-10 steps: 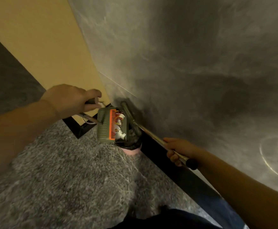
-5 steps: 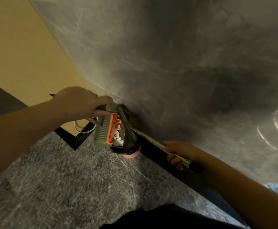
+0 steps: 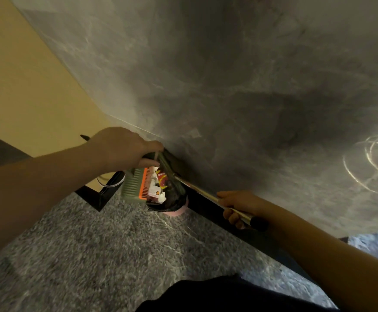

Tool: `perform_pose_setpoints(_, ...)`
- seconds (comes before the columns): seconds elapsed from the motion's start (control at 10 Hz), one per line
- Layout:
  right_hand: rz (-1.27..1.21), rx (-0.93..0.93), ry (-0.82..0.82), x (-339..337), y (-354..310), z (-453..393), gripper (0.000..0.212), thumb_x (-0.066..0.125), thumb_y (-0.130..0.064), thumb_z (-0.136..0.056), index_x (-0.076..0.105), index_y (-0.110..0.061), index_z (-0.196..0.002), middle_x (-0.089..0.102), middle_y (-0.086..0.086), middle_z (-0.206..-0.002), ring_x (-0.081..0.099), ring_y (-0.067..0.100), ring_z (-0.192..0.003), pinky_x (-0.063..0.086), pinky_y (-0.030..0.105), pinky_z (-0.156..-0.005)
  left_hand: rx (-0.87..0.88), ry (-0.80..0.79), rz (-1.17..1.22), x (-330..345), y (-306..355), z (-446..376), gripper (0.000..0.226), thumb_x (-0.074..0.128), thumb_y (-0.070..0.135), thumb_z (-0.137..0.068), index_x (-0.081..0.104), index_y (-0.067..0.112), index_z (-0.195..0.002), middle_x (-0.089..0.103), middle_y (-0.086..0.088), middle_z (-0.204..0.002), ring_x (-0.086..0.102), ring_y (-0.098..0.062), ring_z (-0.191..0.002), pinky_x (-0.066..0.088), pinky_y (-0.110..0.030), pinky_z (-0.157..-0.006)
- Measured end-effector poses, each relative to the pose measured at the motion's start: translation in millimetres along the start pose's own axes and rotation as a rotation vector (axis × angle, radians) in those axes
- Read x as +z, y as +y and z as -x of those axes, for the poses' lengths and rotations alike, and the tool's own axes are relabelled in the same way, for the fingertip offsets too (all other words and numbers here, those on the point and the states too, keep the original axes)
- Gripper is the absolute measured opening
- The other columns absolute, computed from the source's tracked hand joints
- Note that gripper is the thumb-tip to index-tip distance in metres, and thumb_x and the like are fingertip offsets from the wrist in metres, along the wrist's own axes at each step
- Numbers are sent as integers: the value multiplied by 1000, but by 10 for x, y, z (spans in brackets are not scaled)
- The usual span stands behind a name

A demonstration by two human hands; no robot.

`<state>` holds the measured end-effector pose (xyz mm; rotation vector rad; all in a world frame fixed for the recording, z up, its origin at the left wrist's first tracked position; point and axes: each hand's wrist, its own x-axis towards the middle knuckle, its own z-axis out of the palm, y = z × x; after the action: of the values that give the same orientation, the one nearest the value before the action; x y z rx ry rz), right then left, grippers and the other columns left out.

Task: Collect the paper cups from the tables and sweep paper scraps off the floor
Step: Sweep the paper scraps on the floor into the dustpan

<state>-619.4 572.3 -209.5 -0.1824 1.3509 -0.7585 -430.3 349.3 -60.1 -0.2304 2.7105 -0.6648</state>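
A green dustpan (image 3: 131,186) with an orange comb edge is tipped over a pink bin (image 3: 176,211) lined with a black bag, at the foot of the wall. White paper scraps and a red wrapper (image 3: 158,184) lie at the bin's mouth. My left hand (image 3: 125,147) grips the dustpan's dark handle from above. My right hand (image 3: 237,204) grips the metal shaft of the broom (image 3: 208,193), whose dark green head (image 3: 172,176) is over the bin.
A grey marble wall (image 3: 228,75) rises right behind the bin, with a black skirting board (image 3: 224,221) along its base. A beige panel (image 3: 26,75) stands at the left. A white cable (image 3: 107,183) loops by the corner. Grey speckled floor (image 3: 93,255) spreads in front.
My left hand has lifted the dustpan handle up and toward the wall, tipping the pan more steeply over the bin. My right hand and the broom shaft stay about where they were.
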Motion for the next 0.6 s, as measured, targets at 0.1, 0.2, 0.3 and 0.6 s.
perform_pose_setpoints(0.1,8,-8,-3,20,49,-18,48,37,-11,-101,31,-32,-143,43,-3,-42,35,6,-31,30,13,-35,-19,13,-12,-95,48,-64,75,-3,75,-74,34,43,-131,29,13,-59,33,-9,-47,29,-24,-46)
perform_pose_setpoints(0.2,20,-14,-4,1,102,-37,51,36,-11,-100,28,-32,-146,43,-3,-42,36,6,-32,30,13,-35,-5,-42,1,-63,97,-67,61,13,74,-84,33,44,-133,31,12,-59,36,-12,-50,32,-25,-48)
perform_pose_setpoints(0.3,39,-20,-6,-22,177,-76,54,37,-11,-100,24,-31,-148,45,-2,-42,37,7,-32,33,14,-35,-9,-65,-23,-87,75,-121,53,22,71,-87,31,44,-132,34,12,-61,44,-16,-56,36,-25,-49)
perform_pose_setpoints(0.6,101,-41,-23,14,288,-44,46,37,-8,-98,29,-12,-143,41,0,-50,36,7,-32,34,15,-36,11,-91,-4,-109,152,-165,56,23,71,-85,36,44,-132,30,15,-59,37,-11,-54,27,-25,-48)
